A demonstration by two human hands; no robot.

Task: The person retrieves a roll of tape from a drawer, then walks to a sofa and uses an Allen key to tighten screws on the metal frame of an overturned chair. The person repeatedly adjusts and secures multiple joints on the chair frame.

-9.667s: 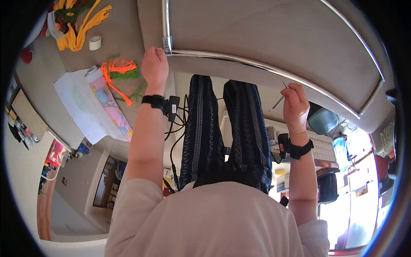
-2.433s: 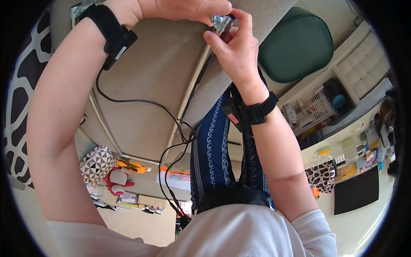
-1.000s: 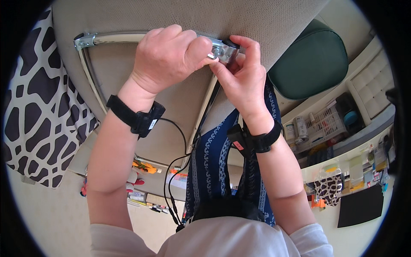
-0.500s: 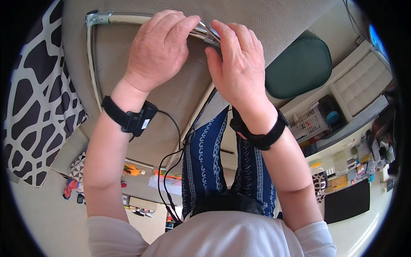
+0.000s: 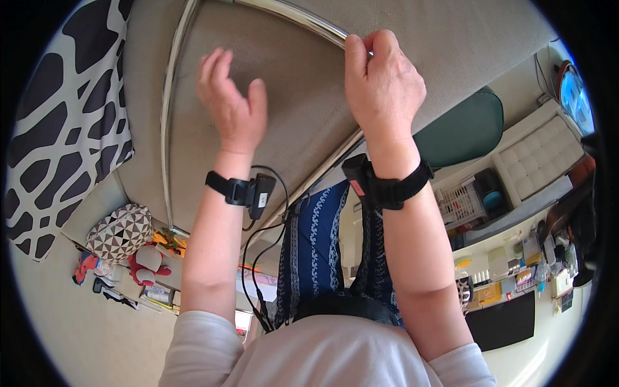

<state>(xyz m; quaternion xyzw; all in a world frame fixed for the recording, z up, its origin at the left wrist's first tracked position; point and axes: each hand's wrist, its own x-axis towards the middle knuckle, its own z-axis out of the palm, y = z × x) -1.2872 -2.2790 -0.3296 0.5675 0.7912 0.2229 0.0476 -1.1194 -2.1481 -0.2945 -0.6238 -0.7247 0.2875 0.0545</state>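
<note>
A frame of shiny metal tubes [image 5: 169,97] lies over a beige fabric-covered surface [image 5: 290,84]. At the right end of its upper tube is my right hand [image 5: 387,90], fingers curled and closed on the tube. The corner there is hidden behind this hand. My left hand [image 5: 233,106] hovers inside the frame's outline, fingers apart and holding nothing; it is slightly blurred. Each wrist wears a black strap with a small box, and a black cable [image 5: 284,187] hangs by the left one, close to the frame's lower right tube.
A black-and-white patterned cloth [image 5: 77,129] drapes at the left. Below it sit a geometric-patterned cushion [image 5: 119,233] and a red-and-grey plush toy [image 5: 148,263]. On the right stand a dark green rounded seat [image 5: 464,129], a white wire basket [image 5: 461,203] and a cluttered shelf [image 5: 516,274].
My left hand has let go of the upper tube and moved down, opening. My right hand has closed at the corner. The frame appears higher and shifted right in view.
</note>
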